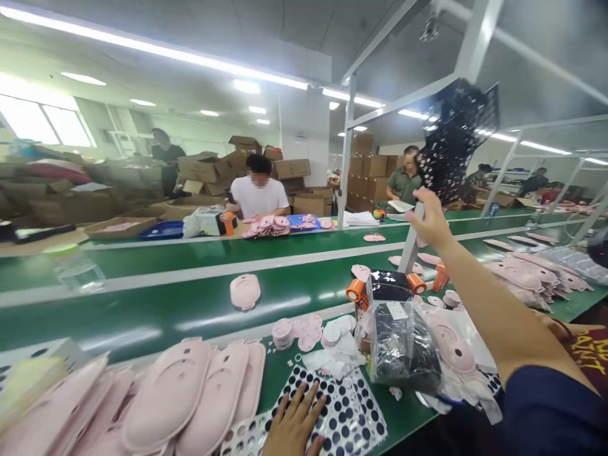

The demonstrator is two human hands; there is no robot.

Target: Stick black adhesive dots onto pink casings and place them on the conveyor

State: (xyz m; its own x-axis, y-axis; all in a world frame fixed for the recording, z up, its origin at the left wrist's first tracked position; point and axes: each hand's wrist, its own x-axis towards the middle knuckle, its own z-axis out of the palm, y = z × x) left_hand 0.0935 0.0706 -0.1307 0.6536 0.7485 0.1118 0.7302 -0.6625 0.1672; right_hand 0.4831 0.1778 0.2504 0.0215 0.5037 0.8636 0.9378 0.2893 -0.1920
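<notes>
Brown boxes (204,168) are stacked far off on the left of the room, under long ceiling lights (152,50). Pink plastic shells (166,392) are piled at the near left edge of a green belt table (156,323). The left hand (292,425) is laid flat, fingers wide, on a sheet of black dots (342,411). A clear bag of black cloth (403,345) is set just to the right. The right hand (430,220) is held up high, open, beneath a flying dotted sheet (453,139); whether that sheet is gripped cannot be told.
</notes>
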